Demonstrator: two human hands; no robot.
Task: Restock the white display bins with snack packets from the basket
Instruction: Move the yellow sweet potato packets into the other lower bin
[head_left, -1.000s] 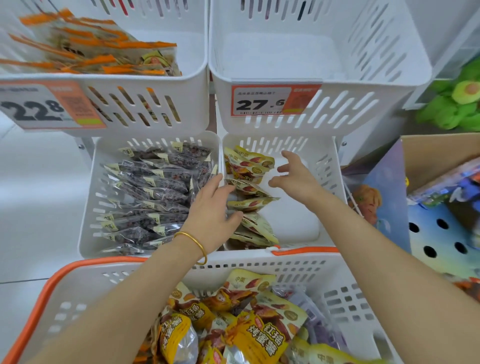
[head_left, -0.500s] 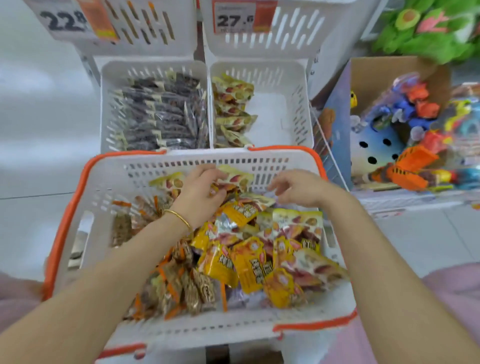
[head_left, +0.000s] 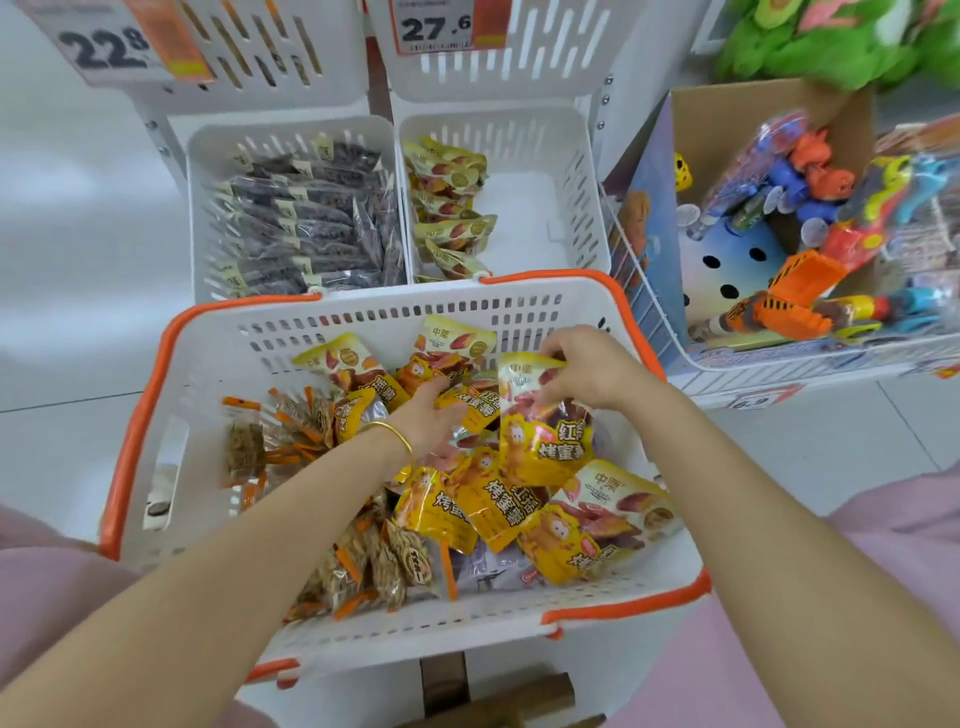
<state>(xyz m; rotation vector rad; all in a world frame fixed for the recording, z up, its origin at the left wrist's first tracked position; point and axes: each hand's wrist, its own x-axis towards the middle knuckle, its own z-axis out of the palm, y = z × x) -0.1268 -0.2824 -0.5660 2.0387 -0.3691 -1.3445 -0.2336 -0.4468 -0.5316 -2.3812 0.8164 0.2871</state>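
Yellow snack packets (head_left: 545, 457) crowd the orange-rimmed basket (head_left: 130, 431), left hand (head_left: 428, 421) and right hand (head_left: 592, 366) fingers each grasping one.

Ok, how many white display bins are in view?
4. Upper left bin, tagged 22.8; upper right bin, tagged 27.6; lower left bin, full of dark packets; lower right bin, part-filled with yellow packets. Others may sit out of frame.

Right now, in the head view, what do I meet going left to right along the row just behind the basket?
white bin of dark packets → white bin partly filled with yellow packets → cardboard box of toys
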